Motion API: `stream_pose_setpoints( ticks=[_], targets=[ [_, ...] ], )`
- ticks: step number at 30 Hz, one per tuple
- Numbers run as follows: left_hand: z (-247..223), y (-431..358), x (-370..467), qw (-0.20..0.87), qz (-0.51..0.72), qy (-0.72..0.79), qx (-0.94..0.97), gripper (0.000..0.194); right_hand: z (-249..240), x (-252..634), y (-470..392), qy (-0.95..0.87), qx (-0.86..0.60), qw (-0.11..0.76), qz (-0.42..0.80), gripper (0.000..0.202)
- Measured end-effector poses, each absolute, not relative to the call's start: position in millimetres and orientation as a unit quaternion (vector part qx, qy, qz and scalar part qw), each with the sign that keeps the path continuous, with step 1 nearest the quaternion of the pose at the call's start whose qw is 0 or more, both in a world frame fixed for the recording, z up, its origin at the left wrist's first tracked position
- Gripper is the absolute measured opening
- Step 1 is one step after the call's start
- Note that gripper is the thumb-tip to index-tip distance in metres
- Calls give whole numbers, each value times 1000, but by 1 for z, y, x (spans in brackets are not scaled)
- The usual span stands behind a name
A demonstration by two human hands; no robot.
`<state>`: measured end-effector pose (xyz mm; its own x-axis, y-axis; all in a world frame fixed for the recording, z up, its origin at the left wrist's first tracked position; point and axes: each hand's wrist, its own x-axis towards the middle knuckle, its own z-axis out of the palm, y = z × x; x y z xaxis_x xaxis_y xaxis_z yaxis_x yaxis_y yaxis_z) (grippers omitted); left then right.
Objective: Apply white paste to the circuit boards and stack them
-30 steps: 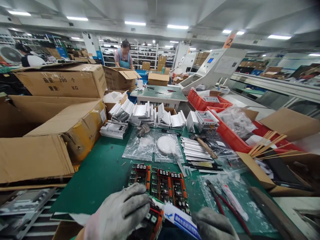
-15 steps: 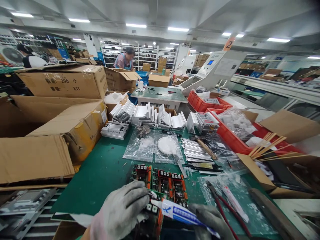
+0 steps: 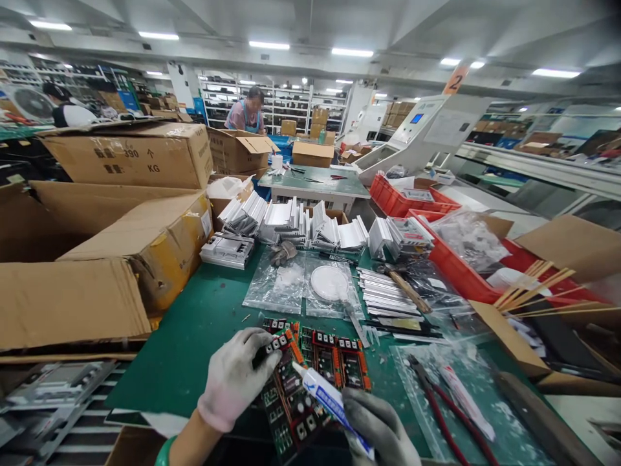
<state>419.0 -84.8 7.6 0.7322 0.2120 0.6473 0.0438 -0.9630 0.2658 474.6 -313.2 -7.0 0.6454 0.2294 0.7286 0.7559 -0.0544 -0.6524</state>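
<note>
My left hand (image 3: pixel 241 377), in a pale work glove, is closed on the upper left corner of a circuit board (image 3: pixel 290 398). The board is tilted, with white square parts at both ends and an orange strip along one side. My right hand (image 3: pixel 381 430), in a greyish glove, is wrapped round a blue-and-white squeeze tube (image 3: pixel 324 393). Its white nozzle points up and left, over the held board; I cannot tell whether it touches. More circuit boards (image 3: pixel 342 364) lie side by side on the green mat (image 3: pixel 194 349), just beyond the held one.
Silver metal profiles (image 3: pixel 286 217) are stacked at the back. Plastic bags (image 3: pixel 274 281), a round white lid (image 3: pixel 330 283), a hammer (image 3: pixel 407 289) and red-handled pliers (image 3: pixel 449 411) lie about. Cardboard boxes (image 3: pixel 97 291) stand left, red crates (image 3: pixel 453 259) right. A person (image 3: pixel 246 111) works farther back.
The held board has come up and turned at a slant, so more of it shows. My left hand has shifted up; the tube has swung to a steeper angle, and my right hand has moved left.
</note>
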Motion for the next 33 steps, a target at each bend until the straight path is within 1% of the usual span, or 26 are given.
stream_pose_setpoints(
  ticks=[3, 4, 8, 10, 14, 18, 25, 29, 33],
  targets=[
    [6, -80, 418, 120, 352, 49, 927, 21, -8, 489, -318, -454, -687, 514, -242, 22],
    [6, -78, 418, 119, 356, 31, 926, 23, -8, 493, -319, -476, -686, 493, -247, 24],
    [8, -73, 420, 137, 357, -88, 920, 49, -13, 502, -320, -510, -692, 438, -261, 29],
    [9, -72, 422, 151, 332, -135, 921, 52, -14, 503, -318, -516, -693, 426, -268, 27],
    [12, -74, 426, 164, 278, -172, 931, 46, -15, 503, -314, -516, -690, 421, -284, 27],
    [13, -77, 427, 190, 261, -164, 932, 40, -13, 505, -313, -521, -696, 414, -269, 31],
    [10, -79, 427, 216, 253, -149, 931, 43, 3, 505, -308, -505, -713, 388, -294, 34],
    [10, -79, 428, 207, 249, -152, 934, 44, 6, 505, -306, -502, -711, 401, -287, 34],
    [10, -77, 428, 193, 239, -149, 940, 48, 0, 505, -310, -469, -724, 453, -225, 29]
  ],
)
